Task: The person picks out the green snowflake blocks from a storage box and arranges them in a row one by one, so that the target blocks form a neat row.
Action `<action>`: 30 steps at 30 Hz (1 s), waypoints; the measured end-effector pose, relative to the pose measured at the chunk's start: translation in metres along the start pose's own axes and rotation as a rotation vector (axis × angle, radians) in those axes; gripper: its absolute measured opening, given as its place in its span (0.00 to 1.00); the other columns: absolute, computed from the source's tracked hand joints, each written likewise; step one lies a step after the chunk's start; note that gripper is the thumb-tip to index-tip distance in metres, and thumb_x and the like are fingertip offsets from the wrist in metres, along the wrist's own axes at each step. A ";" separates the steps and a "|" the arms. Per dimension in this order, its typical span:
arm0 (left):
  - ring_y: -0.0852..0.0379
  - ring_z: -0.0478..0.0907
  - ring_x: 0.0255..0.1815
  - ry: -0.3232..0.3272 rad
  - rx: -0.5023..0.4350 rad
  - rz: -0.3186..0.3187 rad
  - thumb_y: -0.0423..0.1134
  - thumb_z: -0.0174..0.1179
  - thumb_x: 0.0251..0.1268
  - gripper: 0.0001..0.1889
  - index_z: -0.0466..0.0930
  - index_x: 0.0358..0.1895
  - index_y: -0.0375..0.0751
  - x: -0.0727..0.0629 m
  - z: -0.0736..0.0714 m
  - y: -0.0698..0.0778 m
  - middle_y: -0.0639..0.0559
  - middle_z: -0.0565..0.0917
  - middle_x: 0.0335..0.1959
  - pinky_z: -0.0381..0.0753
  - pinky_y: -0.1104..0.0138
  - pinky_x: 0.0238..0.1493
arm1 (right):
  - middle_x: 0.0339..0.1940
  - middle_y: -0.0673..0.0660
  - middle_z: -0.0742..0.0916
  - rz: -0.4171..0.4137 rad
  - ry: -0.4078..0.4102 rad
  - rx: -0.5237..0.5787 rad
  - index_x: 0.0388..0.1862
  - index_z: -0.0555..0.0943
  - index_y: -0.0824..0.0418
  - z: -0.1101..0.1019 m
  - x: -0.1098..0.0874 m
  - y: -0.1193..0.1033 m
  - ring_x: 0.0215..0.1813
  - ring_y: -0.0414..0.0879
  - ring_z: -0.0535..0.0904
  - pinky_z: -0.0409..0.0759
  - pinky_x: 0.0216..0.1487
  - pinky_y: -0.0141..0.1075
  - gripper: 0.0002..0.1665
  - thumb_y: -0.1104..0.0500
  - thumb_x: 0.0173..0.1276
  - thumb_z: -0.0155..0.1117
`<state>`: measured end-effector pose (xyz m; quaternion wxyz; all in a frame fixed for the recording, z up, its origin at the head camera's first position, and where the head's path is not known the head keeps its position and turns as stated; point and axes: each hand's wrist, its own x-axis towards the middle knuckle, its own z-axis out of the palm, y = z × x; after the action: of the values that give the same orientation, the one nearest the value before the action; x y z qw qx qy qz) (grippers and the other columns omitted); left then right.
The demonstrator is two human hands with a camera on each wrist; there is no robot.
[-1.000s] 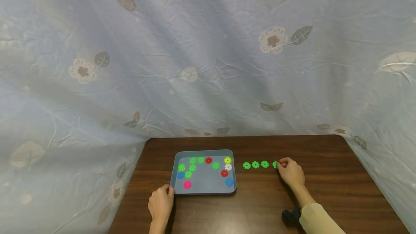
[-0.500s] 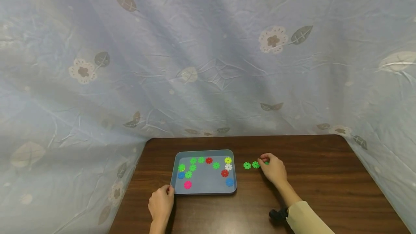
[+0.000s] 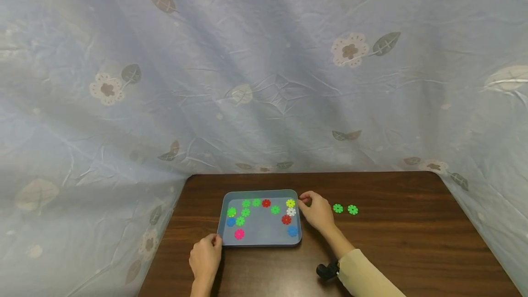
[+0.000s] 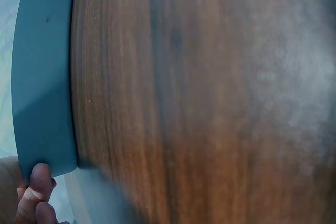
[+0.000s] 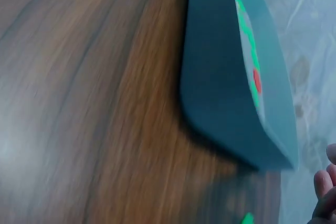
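Note:
A grey-blue tray (image 3: 264,238) holds several small notched plastic discs in green, red, yellow, white, blue and pink. My left hand (image 3: 205,256) pinches its near-left corner; in the left wrist view the thumb (image 4: 40,178) lies against the outer wall. Over the tray's right edge, close to the yellow disc (image 3: 290,203) and the white disc (image 3: 291,212), my right hand (image 3: 318,211) hovers with loosely bent fingers and nothing seen between them. Two green discs (image 3: 338,208) (image 3: 352,210) lie on the table to its right. A bit of another green disc (image 5: 248,218) shows in the right wrist view.
The dark wooden table (image 3: 396,242) carries the tray on its left half. Behind it hangs a pale patterned curtain (image 3: 264,81). A black device (image 3: 327,270) sits at my right wrist, beside a cream sleeve (image 3: 363,274).
My right hand has left the rightmost green disc and moved left along the row to the tray's right edge, now covering the row's left part. The left hand stays at the tray corner.

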<state>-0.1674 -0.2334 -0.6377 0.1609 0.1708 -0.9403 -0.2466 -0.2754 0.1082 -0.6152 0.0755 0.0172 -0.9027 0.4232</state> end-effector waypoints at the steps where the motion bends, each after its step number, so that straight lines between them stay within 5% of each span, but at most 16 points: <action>1: 0.52 0.71 0.17 0.002 -0.001 0.002 0.38 0.63 0.66 0.08 0.91 0.34 0.42 0.000 0.000 0.000 0.52 0.82 0.21 0.72 0.52 0.17 | 0.36 0.48 0.87 -0.004 -0.004 0.002 0.46 0.86 0.55 0.003 0.001 -0.004 0.27 0.41 0.75 0.72 0.28 0.39 0.13 0.51 0.68 0.73; 6: 0.52 0.72 0.17 0.008 0.002 0.008 0.39 0.63 0.66 0.08 0.91 0.34 0.42 0.000 0.000 0.000 0.52 0.82 0.21 0.72 0.52 0.17 | 0.36 0.48 0.86 -0.035 -0.040 0.020 0.47 0.87 0.57 0.017 0.001 -0.022 0.23 0.41 0.72 0.71 0.26 0.38 0.15 0.50 0.68 0.73; 15: 0.50 0.74 0.18 0.005 0.004 -0.002 0.39 0.63 0.67 0.08 0.91 0.34 0.43 0.001 0.001 -0.002 0.51 0.84 0.22 0.74 0.50 0.18 | 0.37 0.48 0.87 -0.051 -0.102 0.024 0.49 0.87 0.59 0.042 0.000 -0.044 0.31 0.41 0.79 0.77 0.33 0.41 0.15 0.53 0.69 0.72; 30: 0.52 0.71 0.16 0.034 -0.005 0.018 0.39 0.63 0.65 0.08 0.90 0.31 0.44 0.000 0.002 -0.001 0.54 0.80 0.18 0.72 0.51 0.16 | 0.43 0.56 0.88 -0.024 -0.114 -0.085 0.52 0.87 0.62 0.074 0.000 -0.044 0.45 0.51 0.85 0.83 0.45 0.50 0.21 0.49 0.67 0.74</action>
<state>-0.1675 -0.2338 -0.6397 0.1794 0.1662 -0.9383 -0.2446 -0.2805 0.0231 -0.6278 0.0296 0.0486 -0.9224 0.3820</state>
